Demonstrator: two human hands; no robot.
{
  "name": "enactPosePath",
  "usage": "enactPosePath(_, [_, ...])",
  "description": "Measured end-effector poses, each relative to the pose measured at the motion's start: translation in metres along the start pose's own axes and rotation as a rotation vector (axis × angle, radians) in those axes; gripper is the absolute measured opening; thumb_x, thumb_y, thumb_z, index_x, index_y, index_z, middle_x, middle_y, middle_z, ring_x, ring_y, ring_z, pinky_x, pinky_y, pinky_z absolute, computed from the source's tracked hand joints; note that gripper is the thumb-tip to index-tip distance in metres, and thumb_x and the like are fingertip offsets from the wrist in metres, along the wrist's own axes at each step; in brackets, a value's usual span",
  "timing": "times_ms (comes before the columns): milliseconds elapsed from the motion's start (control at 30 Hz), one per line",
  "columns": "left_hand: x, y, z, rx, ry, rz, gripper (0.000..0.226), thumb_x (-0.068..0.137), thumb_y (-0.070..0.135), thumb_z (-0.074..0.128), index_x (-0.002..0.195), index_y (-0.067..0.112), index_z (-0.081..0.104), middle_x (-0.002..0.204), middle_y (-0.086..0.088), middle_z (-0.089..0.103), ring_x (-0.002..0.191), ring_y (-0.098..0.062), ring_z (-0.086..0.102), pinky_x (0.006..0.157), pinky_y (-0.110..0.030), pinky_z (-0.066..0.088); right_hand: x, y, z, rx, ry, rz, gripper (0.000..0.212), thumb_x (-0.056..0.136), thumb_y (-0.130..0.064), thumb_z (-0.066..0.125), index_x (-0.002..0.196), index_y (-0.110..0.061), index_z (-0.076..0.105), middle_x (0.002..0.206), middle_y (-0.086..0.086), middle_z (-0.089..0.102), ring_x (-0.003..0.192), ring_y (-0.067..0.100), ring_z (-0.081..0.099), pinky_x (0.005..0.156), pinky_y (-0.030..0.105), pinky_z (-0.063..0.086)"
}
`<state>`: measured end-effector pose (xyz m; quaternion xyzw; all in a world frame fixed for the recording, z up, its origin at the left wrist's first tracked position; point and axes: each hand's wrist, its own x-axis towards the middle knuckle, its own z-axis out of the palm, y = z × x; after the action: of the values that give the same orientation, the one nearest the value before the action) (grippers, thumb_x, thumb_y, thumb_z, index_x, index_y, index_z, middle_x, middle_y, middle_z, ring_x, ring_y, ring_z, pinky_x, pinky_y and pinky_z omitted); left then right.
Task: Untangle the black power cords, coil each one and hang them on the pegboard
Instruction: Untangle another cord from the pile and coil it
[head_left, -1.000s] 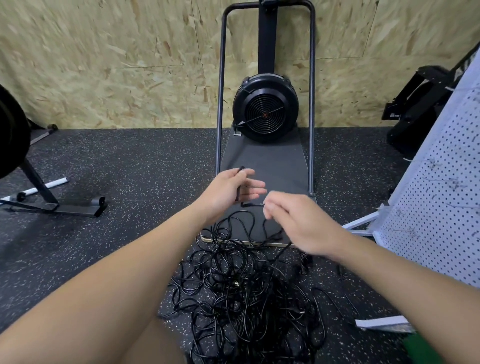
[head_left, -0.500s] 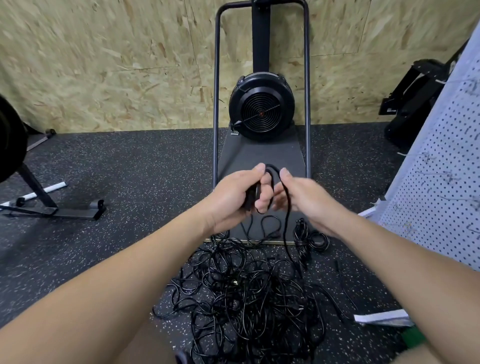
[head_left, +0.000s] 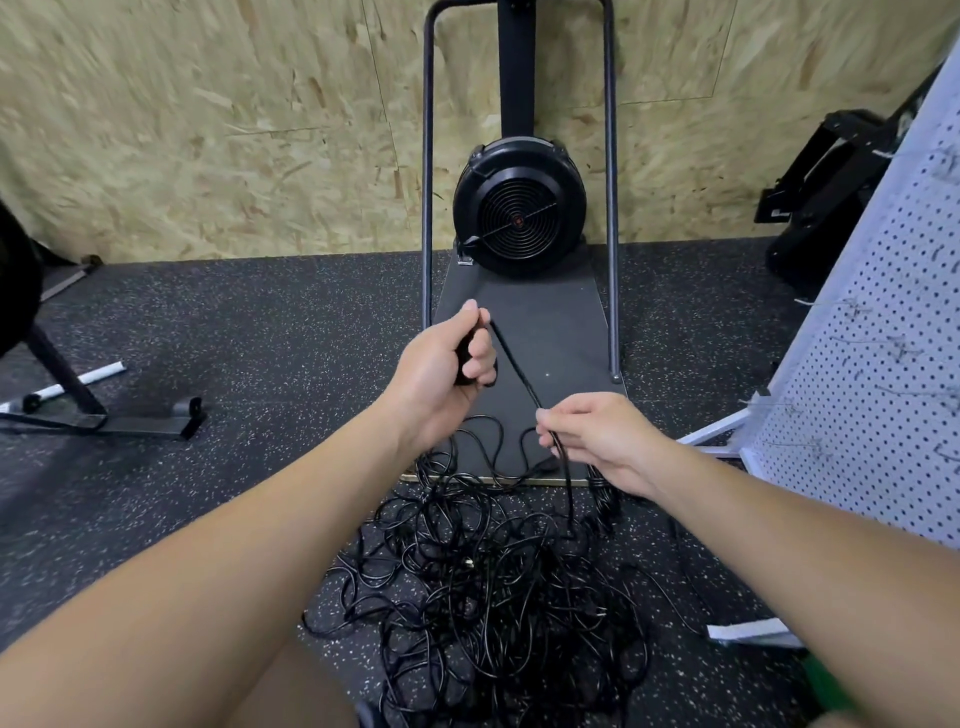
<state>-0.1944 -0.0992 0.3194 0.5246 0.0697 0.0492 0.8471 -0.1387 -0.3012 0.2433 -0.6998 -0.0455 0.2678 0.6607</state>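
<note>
A tangled pile of black power cords (head_left: 493, 587) lies on the speckled rubber floor in front of me. My left hand (head_left: 447, 364) grips the plug end of one black cord, fingers curled round it. From there that cord (head_left: 517, 366) runs taut down and right to my right hand (head_left: 597, 436), which pinches it; below the hand the cord drops into the pile. The white pegboard (head_left: 883, 364) stands at the right, leaning on a white frame, with thin wire hooks on it.
A black fan machine (head_left: 519, 208) on a grey platform with a tall metal frame stands straight ahead against the chipboard wall. A black stand with a white bar (head_left: 83, 400) is at the left. Black equipment (head_left: 826, 192) sits behind the pegboard.
My hands were together on the cord; the right hand has now slid down and right along it, drawing a straight stretch taut. The left hand keeps the plug end raised.
</note>
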Motion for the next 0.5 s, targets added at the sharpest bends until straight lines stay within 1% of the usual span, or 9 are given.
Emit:
enactPosePath(67, [0.001,-0.001,0.000,0.077,0.019,0.048,0.018,0.116,0.026,0.052,0.105,0.014,0.059,0.074,0.001,0.054,0.058,-0.014,0.042,0.063,-0.029,0.038,-0.002,-0.004,0.008,-0.131,0.045,-0.060,0.022,0.106,-0.017,0.073,0.097,0.002,0.079,0.089,0.015,0.078,0.064,0.016,0.062,0.056,0.029,0.049])
enactPosePath(133, [0.001,-0.004,0.000,0.183,0.017,0.092,0.016,0.117,0.021,0.050,0.109,0.009,0.056,0.086,-0.008,0.073,0.069,-0.020,0.065,0.071,-0.031,0.055,-0.007,-0.012,0.015,-0.454,0.014,-0.170,0.035,0.109,-0.030,0.066,0.082,-0.011,0.078,0.076,0.007,0.074,0.060,0.020,0.051,0.058,0.033,0.039])
enactPosePath(200, [-0.001,-0.009,0.001,0.288,-0.029,0.096,0.016,0.118,0.019,0.046,0.112,0.005,0.052,0.106,-0.021,0.081,0.093,-0.032,0.080,0.084,-0.039,0.066,-0.016,-0.023,0.022,-0.790,-0.029,-0.302,0.043,0.110,-0.039,0.059,0.072,-0.022,0.070,0.081,0.001,0.078,0.064,0.020,0.058,0.063,0.036,0.042])
enactPosePath(267, [-0.005,-0.013,0.001,0.377,-0.086,0.067,0.015,0.118,0.018,0.043,0.112,0.006,0.051,0.111,-0.025,0.080,0.103,-0.038,0.080,0.089,-0.044,0.066,-0.021,-0.032,0.024,-0.991,-0.023,-0.411,0.040,0.112,-0.042,0.051,0.080,-0.026,0.070,0.098,-0.004,0.082,0.081,0.020,0.070,0.074,0.038,0.051])
enactPosePath(333, [-0.007,-0.011,0.002,0.471,-0.092,0.041,0.018,0.117,0.020,0.043,0.111,0.005,0.052,0.109,-0.021,0.082,0.099,-0.037,0.081,0.084,-0.043,0.065,-0.027,-0.038,0.022,-0.998,-0.059,-0.504,0.033,0.111,-0.041,0.052,0.104,-0.022,0.078,0.125,-0.015,0.079,0.109,0.014,0.075,0.095,0.044,0.058])
enactPosePath(367, [-0.007,-0.010,0.002,0.570,-0.073,0.058,0.022,0.116,0.021,0.045,0.109,0.002,0.053,0.106,-0.017,0.083,0.096,-0.034,0.081,0.082,-0.041,0.064,-0.029,-0.041,0.018,-0.896,-0.097,-0.523,0.029,0.110,-0.039,0.059,0.106,-0.019,0.079,0.132,-0.017,0.077,0.118,0.010,0.073,0.102,0.042,0.059])
enactPosePath(433, [-0.004,-0.007,-0.001,0.903,-0.022,0.154,0.028,0.113,0.028,0.050,0.103,0.003,0.057,0.095,-0.006,0.082,0.088,-0.028,0.079,0.083,-0.041,0.063,-0.035,-0.053,0.006,-0.694,-0.159,-0.486,0.013,0.100,-0.034,0.080,0.104,-0.022,0.080,0.116,-0.009,0.081,0.107,0.008,0.076,0.102,0.036,0.059])
enactPosePath(467, [-0.003,-0.005,-0.002,1.035,-0.028,0.173,0.029,0.113,0.031,0.052,0.099,0.006,0.058,0.089,-0.004,0.080,0.084,-0.028,0.075,0.082,-0.042,0.061,-0.038,-0.060,-0.001,-0.636,-0.181,-0.472,0.018,0.093,-0.031,0.088,0.108,-0.024,0.079,0.103,-0.004,0.082,0.095,0.011,0.076,0.095,0.033,0.060])
enactPosePath(500, [-0.005,-0.005,-0.001,1.053,-0.077,0.136,0.030,0.114,0.032,0.052,0.099,0.007,0.058,0.085,-0.006,0.078,0.079,-0.030,0.072,0.079,-0.042,0.059,-0.039,-0.066,-0.008,-0.586,-0.205,-0.465,0.026,0.090,-0.024,0.092,0.112,-0.024,0.078,0.097,0.001,0.081,0.086,0.014,0.075,0.089,0.032,0.059])
